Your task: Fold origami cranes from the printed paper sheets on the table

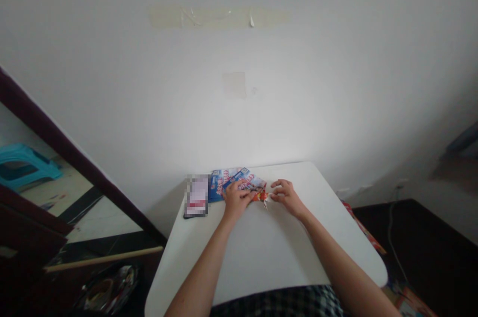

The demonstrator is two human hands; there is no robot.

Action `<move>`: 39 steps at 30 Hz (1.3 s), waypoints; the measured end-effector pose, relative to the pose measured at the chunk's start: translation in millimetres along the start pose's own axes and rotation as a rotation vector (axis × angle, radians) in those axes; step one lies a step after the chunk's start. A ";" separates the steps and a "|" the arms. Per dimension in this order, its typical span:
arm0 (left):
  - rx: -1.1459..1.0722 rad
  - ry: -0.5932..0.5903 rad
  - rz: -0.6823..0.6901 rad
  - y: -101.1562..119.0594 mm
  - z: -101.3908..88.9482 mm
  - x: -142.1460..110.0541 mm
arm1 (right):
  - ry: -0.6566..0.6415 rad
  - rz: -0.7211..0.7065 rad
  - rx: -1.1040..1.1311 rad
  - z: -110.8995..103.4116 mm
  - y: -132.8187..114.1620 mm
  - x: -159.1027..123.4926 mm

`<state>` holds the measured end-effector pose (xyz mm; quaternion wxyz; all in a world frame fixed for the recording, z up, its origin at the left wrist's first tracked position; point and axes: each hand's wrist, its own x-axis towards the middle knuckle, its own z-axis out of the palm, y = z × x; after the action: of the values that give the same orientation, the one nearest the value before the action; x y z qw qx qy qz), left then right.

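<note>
Two blue, red and white printed leaflets overlap near the table's back edge: one leaflet (215, 192) lies at the left, and a second leaflet (257, 182) slants over it to the right. My left hand (236, 202) rests on the slanted leaflet with its fingers spread. At that leaflet's right end is a crumpled red-and-orange part (261, 197) with small white, torn-looking bits. Just right of it, my right hand (289, 198) hovers with bent fingers held apart. Whether its fingertips touch the paper is hard to make out.
A phone-like object (197, 196), its face pixelated, lies at the left of the white table (272, 257). A pale wall stands right behind the table. On the floor are a dark bag of items (108, 289) at left and colourful packaging (364, 230) at right.
</note>
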<state>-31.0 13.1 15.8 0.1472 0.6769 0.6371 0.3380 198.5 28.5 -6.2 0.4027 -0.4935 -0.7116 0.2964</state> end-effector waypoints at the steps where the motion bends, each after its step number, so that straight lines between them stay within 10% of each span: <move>1: 0.001 0.003 -0.004 0.1 0.4 0.1 | 0.006 -0.004 -0.003 0.6 0.5 0.0; 39: 0.190 0.046 0.027 6.6 8.8 -16.9 | 0.000 -0.158 -0.195 -1.6 9.4 -7.2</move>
<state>-19.6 -2.0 9.0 0.0633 0.6885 0.6602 0.2934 205.6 24.9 -15.1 0.3748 -0.4727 -0.7737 0.1932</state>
